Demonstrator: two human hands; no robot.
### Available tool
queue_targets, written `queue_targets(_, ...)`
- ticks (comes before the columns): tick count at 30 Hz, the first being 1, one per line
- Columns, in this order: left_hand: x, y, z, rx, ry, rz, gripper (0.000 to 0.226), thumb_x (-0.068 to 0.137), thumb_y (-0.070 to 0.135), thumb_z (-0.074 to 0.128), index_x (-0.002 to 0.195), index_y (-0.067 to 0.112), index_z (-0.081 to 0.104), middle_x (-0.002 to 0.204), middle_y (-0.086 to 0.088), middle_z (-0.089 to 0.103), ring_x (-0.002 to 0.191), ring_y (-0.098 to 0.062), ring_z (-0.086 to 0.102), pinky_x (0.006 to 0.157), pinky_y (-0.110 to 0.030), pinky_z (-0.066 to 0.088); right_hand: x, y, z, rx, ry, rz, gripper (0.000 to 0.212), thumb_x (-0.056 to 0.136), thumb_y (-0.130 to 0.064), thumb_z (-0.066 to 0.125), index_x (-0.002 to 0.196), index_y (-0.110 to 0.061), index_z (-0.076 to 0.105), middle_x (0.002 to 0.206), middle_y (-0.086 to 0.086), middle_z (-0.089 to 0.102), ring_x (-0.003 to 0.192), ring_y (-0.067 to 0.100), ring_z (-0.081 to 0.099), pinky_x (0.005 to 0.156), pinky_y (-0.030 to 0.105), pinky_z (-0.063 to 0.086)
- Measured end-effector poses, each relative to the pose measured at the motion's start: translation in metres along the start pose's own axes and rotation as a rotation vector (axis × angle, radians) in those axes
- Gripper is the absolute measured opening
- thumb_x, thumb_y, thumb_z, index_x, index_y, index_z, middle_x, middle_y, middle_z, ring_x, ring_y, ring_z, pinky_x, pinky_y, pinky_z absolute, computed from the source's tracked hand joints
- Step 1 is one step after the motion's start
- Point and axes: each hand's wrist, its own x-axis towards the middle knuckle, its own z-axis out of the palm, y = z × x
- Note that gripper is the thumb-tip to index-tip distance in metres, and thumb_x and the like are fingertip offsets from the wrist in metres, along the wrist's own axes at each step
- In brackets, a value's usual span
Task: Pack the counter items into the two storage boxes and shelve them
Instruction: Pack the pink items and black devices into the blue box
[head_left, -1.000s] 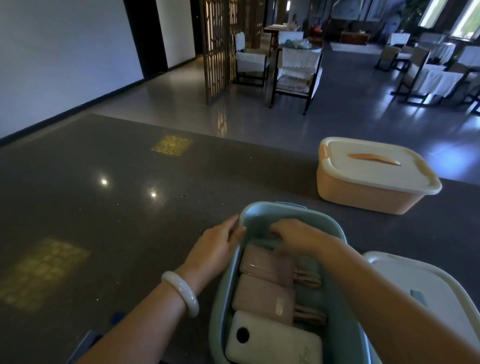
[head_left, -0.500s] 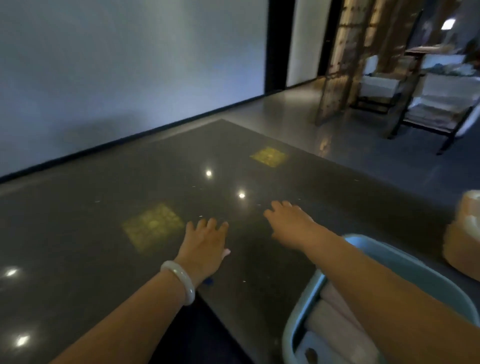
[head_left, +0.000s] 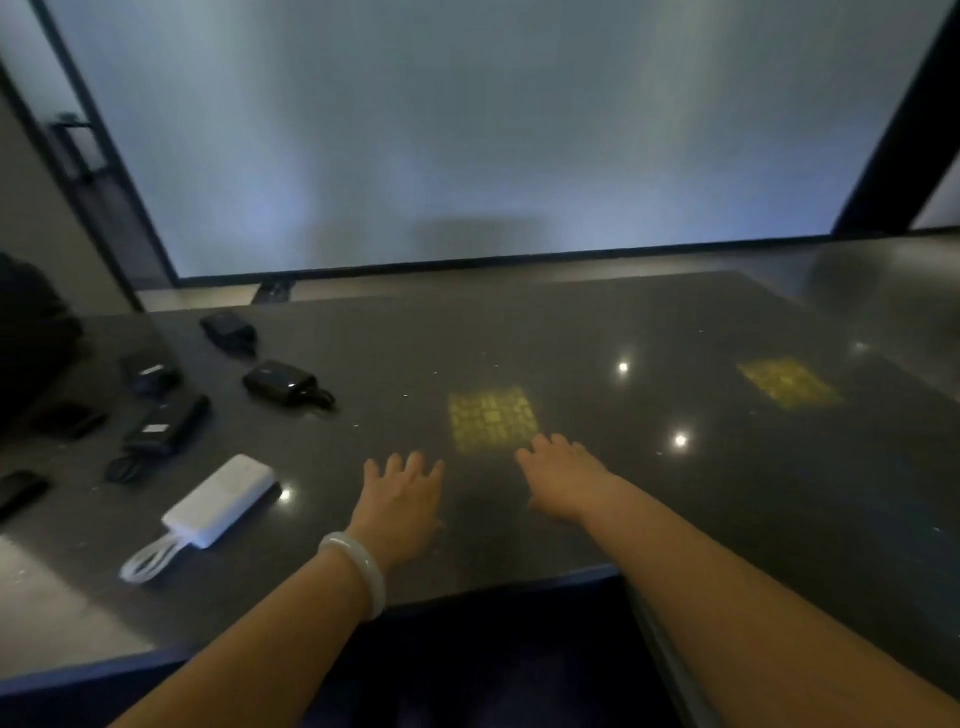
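Two splayed hands (head_left: 400, 501) (head_left: 563, 480), dark counter (head_left: 701, 519)

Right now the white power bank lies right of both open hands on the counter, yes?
No. In the head view the white power bank lies left of the open left hand and right hand, on the counter.

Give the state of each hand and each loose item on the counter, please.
left hand: open, fingers spread, holds nothing.
right hand: open, fingers straight, holds nothing.
white rectangular power bank: lies flat on the dark polished counter, not packed.
white coiled cable: bundled, at the power bank's near end.
glossy black rounded charger: lies on the counter, not packed.
long black device: lies on the counter, dark cord beside it.
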Motion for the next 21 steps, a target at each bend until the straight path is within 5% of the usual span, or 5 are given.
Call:
queue_targets(14,-0.03,-0.212,0.063,-0.263,-0.102,-0.421,0.099,0.081,0.058,0.064,0.153,0.023,0.007,0.159,-0.011,0.01,0.144,-0.035,0.014,0.114,-0.057,0.021,0.165,-0.19,-0.045,0.061,-0.068,-0.226,0.066,0.092,-0.038,0.06,0.146,-0.013,0.032,0.144,0.013,0.035,0.131,0.034,0.036,0.106,0.044,0.037)
queue_targets(21,-0.013,-0.242,0.092,-0.512,-0.15,-0.521,0.097,0.082,0.054,0.064,0.153,0.019,0.008,0.151,-0.007,0.028,0.136,-0.026,0.03,0.112,-0.044,0.031,0.237,-0.22,-0.047,0.205,-0.046,-0.177,0.075,0.091,-0.045,0.06,0.151,-0.016,0.024,0.153,0.012,0.027,0.138,0.032,0.031,0.111,0.045,0.035)
